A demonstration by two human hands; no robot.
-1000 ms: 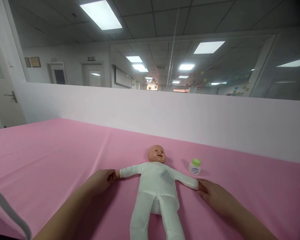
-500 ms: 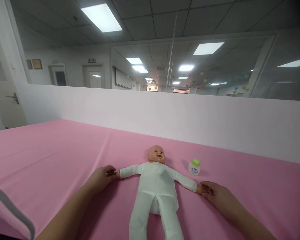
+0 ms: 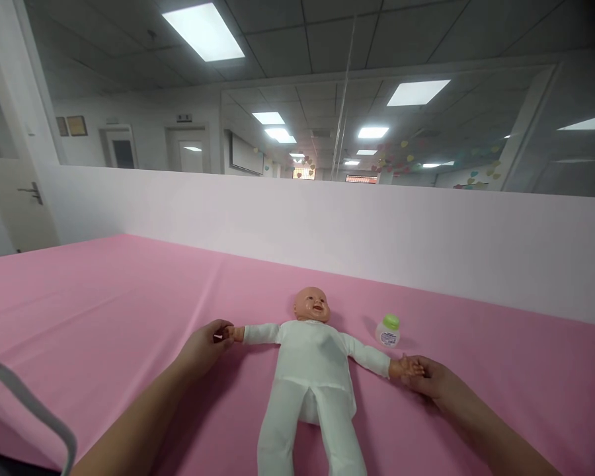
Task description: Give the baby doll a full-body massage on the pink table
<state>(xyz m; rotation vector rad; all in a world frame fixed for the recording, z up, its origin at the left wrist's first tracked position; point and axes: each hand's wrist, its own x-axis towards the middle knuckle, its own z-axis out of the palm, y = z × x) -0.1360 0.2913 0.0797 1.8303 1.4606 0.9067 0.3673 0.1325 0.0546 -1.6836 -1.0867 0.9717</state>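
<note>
A baby doll (image 3: 315,354) with a bare plastic head and a white cloth body lies on its back on the pink sheet (image 3: 104,304). Both of its arms are stretched out sideways. My left hand (image 3: 205,347) has its fingers closed round the doll's hand on the left of the view. On the other side, my right hand (image 3: 439,380) grips the doll's other hand, whose small fingers show above mine. The lower legs run out of view at the bottom.
A small clear jar (image 3: 388,332) with a green lid stands beside the doll's arm on the right. Behind the sheet rises a white low wall (image 3: 327,218) with glass above it. A grey curved bar (image 3: 34,403) is at the lower left.
The doll's arm on the left is raised a little, with my left hand moved slightly up. At the right, more of the doll's hand shows and my fingers have shifted under it.
</note>
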